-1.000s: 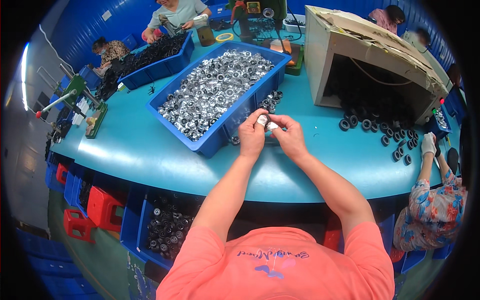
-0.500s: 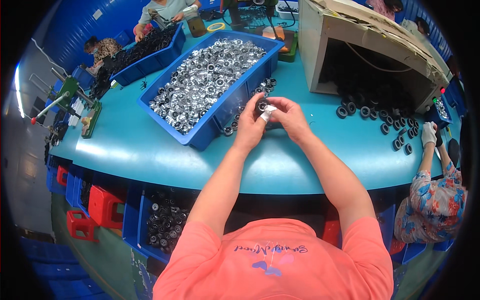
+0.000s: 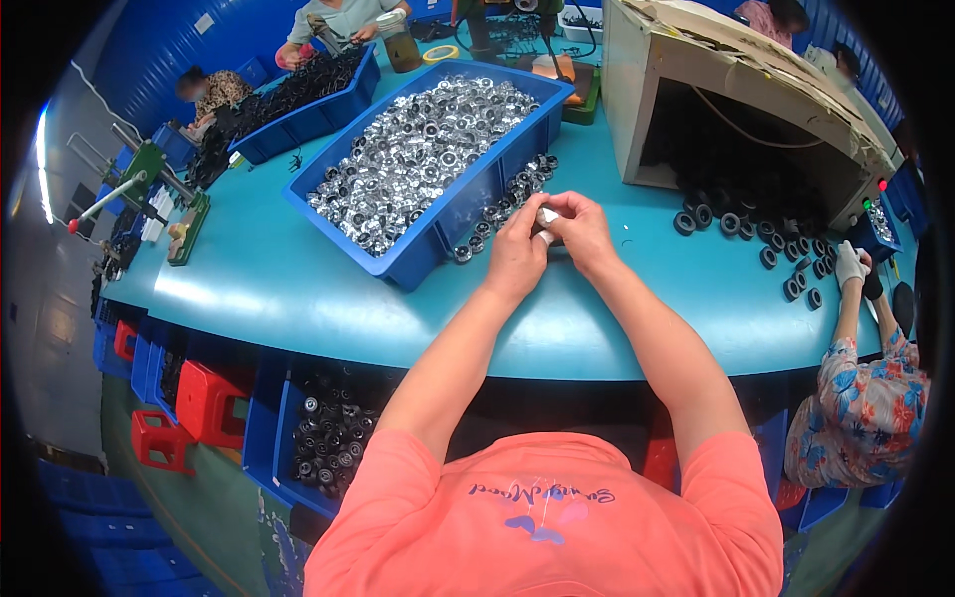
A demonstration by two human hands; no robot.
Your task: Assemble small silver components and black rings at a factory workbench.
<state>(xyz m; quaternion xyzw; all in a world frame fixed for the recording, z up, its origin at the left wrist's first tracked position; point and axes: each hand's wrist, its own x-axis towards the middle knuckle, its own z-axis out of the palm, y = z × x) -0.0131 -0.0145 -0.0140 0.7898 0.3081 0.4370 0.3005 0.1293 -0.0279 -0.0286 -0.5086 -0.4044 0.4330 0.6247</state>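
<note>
My left hand (image 3: 517, 254) and my right hand (image 3: 587, 237) meet over the table beside the blue bin, fingers closed together. Between them is a small black wheel with a silver hub, clearly seen half a second ago but now almost wholly covered by the fingers. White wrapping shows on the thumbs. Just left of my hands, several loose silver-and-black wheel hubs (image 3: 481, 229) lie along the foot of the blue bin (image 3: 423, 244), which is heaped with shiny hubs (image 3: 418, 159).
On the right, black rubber tyres (image 3: 729, 224) spill from an open wooden box (image 3: 629, 119). A hand press (image 3: 184, 229) stands at the table's left end. Another bin of black parts (image 3: 288, 134) lies beyond. A co-worker's gloved hand (image 3: 849, 264) is at far right.
My hands have shifted slightly right and nearer. The left hand has turned, so its fingers now cover the wheel that showed before. The whole view has shifted a little.
</note>
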